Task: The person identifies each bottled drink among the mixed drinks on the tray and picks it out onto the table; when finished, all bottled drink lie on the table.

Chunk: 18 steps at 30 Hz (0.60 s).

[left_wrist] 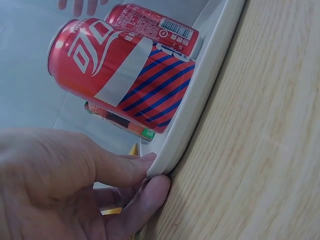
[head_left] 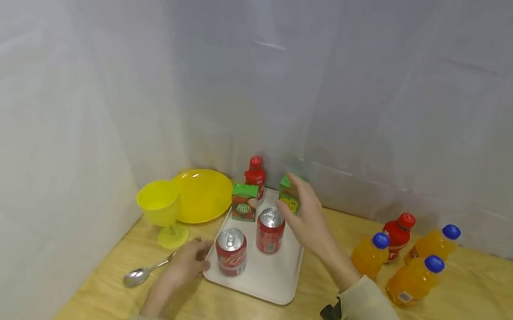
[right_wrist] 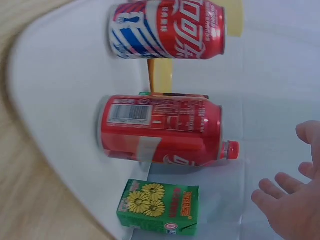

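My left hand [head_left: 188, 262] pinches the front-left corner of a white tray [head_left: 270, 275] between thumb and fingers; the left wrist view shows the thumb on top of the rim. Two red cola cans stand on the tray, a nearer one [head_left: 231, 262] beside the left hand and a farther one [head_left: 269, 238]. Behind them are a green-topped drink carton [head_left: 244, 209] and a green carton with yellow flowers [right_wrist: 159, 207]. My right hand [head_left: 308, 220] hovers over the tray's right side near the green carton, fingers spread and nothing held.
A red bottle [head_left: 255, 174] stands at the tray's back. Left of the tray are a yellow plate [head_left: 204, 196], a yellow goblet [head_left: 160, 203] and a metal spoon [head_left: 137, 277]. Orange drink bottles [head_left: 411, 281] and another red bottle [head_left: 397, 234] stand to the right.
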Each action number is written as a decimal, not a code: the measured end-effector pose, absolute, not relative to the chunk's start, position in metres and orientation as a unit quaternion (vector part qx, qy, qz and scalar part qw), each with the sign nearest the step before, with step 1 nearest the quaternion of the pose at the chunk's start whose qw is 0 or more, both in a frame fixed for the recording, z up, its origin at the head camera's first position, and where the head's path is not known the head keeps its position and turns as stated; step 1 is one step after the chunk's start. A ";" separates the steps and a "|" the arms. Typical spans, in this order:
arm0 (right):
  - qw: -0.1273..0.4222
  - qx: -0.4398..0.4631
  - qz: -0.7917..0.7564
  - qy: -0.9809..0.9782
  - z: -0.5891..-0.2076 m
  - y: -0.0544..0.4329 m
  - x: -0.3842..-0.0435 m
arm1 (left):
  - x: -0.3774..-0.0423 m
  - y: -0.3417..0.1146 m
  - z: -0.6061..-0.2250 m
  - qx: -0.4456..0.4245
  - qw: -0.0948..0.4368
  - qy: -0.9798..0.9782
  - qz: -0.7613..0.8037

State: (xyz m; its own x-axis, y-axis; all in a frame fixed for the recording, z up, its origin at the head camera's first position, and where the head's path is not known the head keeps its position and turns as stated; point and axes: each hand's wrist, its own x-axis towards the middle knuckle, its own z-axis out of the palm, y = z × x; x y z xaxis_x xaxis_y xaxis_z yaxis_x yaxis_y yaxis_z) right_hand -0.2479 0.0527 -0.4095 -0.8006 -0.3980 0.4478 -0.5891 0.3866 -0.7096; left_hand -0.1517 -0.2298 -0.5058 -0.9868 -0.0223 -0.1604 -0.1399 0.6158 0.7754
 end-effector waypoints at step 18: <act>-0.013 0.286 0.378 -0.880 -0.403 -0.010 -0.321 | -0.149 -0.226 -0.509 -0.049 0.050 0.914 0.400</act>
State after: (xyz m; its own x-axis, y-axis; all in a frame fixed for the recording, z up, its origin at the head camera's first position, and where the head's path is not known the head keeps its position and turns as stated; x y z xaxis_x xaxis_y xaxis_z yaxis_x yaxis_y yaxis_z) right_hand -0.3211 -0.0101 -0.4029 -0.8357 -0.5139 0.1939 -0.4945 0.5504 -0.6727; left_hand -0.1490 -0.2261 -0.5092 -0.9901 -0.0496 -0.1310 -0.1298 0.6758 0.7255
